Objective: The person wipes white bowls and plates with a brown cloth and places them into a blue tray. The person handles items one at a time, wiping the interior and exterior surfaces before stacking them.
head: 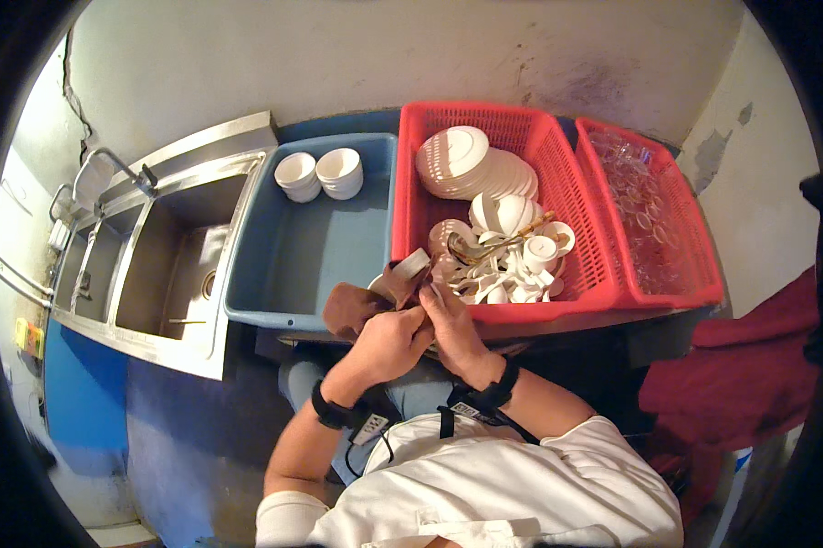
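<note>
My left hand (389,344) and my right hand (454,331) meet over the front edge between the blue tub and the larger red basket. Both grip a bunched brown cloth (352,308). A small white dish (413,263), perhaps a bowl or cup, shows from the cloth's folds; most of it is covered. Two short stacks of white bowls (339,164) stand at the back of the blue plastic tub (315,318). In the red plastic basket (593,274) lean stacked white plates (459,154), with white spoons (497,291), bowls and a metal ladle (469,250) in front.
To the left is a stainless steel sink (209,359) with a faucet (127,171). A second red basket (709,291) of clear glasses (637,198) stands at the right. Dark red fabric (733,370) hangs near my right side. The wall (384,55) rises behind the containers.
</note>
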The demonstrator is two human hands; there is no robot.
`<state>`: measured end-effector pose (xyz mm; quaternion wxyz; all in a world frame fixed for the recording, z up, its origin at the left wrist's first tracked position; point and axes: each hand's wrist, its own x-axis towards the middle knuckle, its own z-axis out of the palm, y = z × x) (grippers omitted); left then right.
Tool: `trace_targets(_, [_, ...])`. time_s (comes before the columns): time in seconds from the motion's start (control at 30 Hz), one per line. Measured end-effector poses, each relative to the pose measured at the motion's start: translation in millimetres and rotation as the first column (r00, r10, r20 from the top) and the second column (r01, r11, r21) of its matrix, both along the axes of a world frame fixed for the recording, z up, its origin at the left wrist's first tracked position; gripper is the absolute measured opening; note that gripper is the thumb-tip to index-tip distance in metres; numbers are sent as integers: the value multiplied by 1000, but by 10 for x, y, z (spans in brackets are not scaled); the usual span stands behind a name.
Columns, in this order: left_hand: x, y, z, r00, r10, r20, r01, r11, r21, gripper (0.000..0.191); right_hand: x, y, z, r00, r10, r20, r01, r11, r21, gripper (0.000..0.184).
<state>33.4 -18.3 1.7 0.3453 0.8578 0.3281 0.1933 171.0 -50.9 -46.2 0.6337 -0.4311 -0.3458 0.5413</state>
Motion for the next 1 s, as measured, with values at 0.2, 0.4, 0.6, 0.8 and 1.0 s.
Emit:
trace_targets(0.2, [-529, 210, 429, 902, -422, 89, 411, 904, 114, 27, 347, -27, 149, 989, 9, -146, -25, 994, -111, 46])
trace_targets(0.4, [-631, 119, 268, 963, 269, 12, -250, 911, -329, 36, 610, 43, 218, 977, -27, -212, -20, 976, -218, 46])
trace_targets(0.6, [-231, 220, -59, 978, 196, 70, -104, 751, -652, 33, 467, 150, 241, 980, 78, 183, -51, 988, -147, 42])
trace_targets(0.8, [-511, 1123, -72, 982, 169, 83, -133, 936, -326, 35, 1237, 336, 519, 856, 181, 484, -151, 983, -101, 63])
trace_targets(1.0, [-492, 2893, -618, 780, 586, 220, -315, 671, -671, 45, 2293, 605, 404, -67, 149, 987, 75, 987, -144, 71])
